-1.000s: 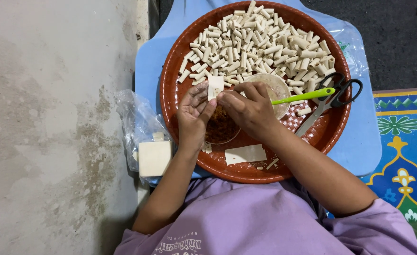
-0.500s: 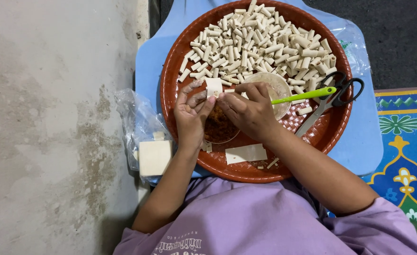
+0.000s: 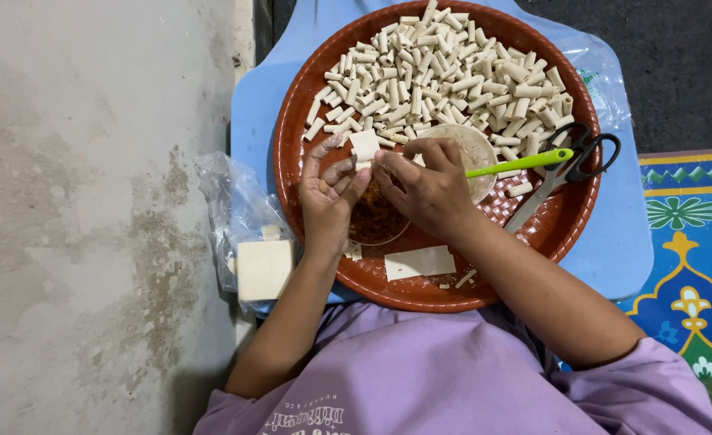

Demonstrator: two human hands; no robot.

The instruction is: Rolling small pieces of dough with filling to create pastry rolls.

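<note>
At far left we note a bare, stained grey concrete floor (image 3: pixel 90 217). Beside it lies a crumpled clear plastic bag (image 3: pixel 231 201) holding a stack of pale square dough sheets (image 3: pixel 264 268), just off the rim of the round reddish-brown woven tray (image 3: pixel 291 173). The tray rests on a light blue plastic board (image 3: pixel 251 105).

We record the left hand (image 3: pixel 327 197) over the tray's near-left part, forearm rising from the lower edge, palm turned inward, fingers curled. Its fingertips close on a small pale square dough wrapper (image 3: pixel 365 145), which is held above the tray just below the pile. The right hand (image 3: pixel 424 187) meets it from the other side, wrist bent, knuckles up, thumb and forefinger pinched on the same wrapper. Both hands are therefore clamped on the piece, touching each other at the fingertips.

Under the hands we see a clear bowl of reddish-brown filling (image 3: pixel 376 221), partly hidden. Near the tray's front edge lies a flat pale rectangular dough sheet (image 3: pixel 420 262).

The tray's far half is covered by a heap of small pale rolled dough tubes (image 3: pixel 444 68). Right of the hands sits a second clear bowl (image 3: pixel 473 149) with a lime-green handled utensil (image 3: pixel 521 163) across it. Black-handled scissors (image 3: pixel 569 161) lie at the tray's right. At far right is a blue patterned mat (image 3: pixel 694 266).
</note>
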